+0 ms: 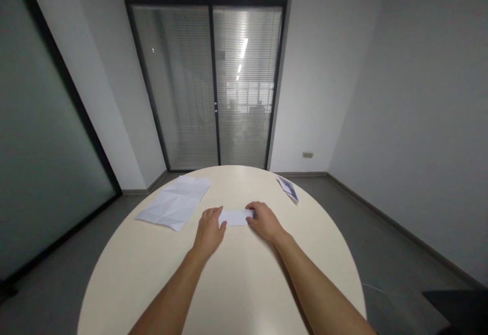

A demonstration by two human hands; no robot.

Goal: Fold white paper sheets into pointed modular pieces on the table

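Observation:
A small folded strip of white paper (235, 217) lies on the round cream table (229, 284) in front of me. My left hand (209, 231) rests on the strip's left end, fingers together and pressed flat on it. My right hand (264, 220) covers the strip's right end, its fingers curled down onto the paper. Both forearms reach in from the near edge of the table.
A larger creased white sheet (175, 202) lies unfolded at the table's left back. A small printed paper (288, 188) sits near the right back edge. Beyond the table are glass doors with blinds (213, 86), grey floor and plain walls.

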